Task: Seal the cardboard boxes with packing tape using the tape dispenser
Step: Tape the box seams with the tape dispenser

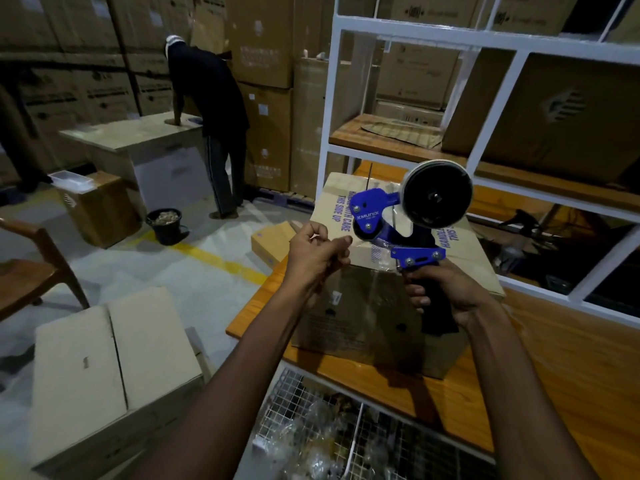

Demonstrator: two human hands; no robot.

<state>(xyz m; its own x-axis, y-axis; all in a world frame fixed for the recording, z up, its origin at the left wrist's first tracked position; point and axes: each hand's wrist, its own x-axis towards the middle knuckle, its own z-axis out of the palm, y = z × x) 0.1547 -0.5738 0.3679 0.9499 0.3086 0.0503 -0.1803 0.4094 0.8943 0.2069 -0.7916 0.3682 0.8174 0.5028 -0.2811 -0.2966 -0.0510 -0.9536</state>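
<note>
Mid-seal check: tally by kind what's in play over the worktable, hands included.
Cardboard box on the table: 1
Tape dispenser: 1
Tape roll: 1
Hands: 2, left hand pinching the tape end, right hand on the grip
Total: 5

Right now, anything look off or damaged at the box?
Nothing spilled or damaged: right hand holds the tape dispenser off the cardboard box; left hand pinches near its roller, seemingly the tape end.

A glossy blue metal tape dispenser [372, 211] is gleaming over a matt cardboard box [363, 323] on a varnished wooden tabletop [536, 393]
</note>
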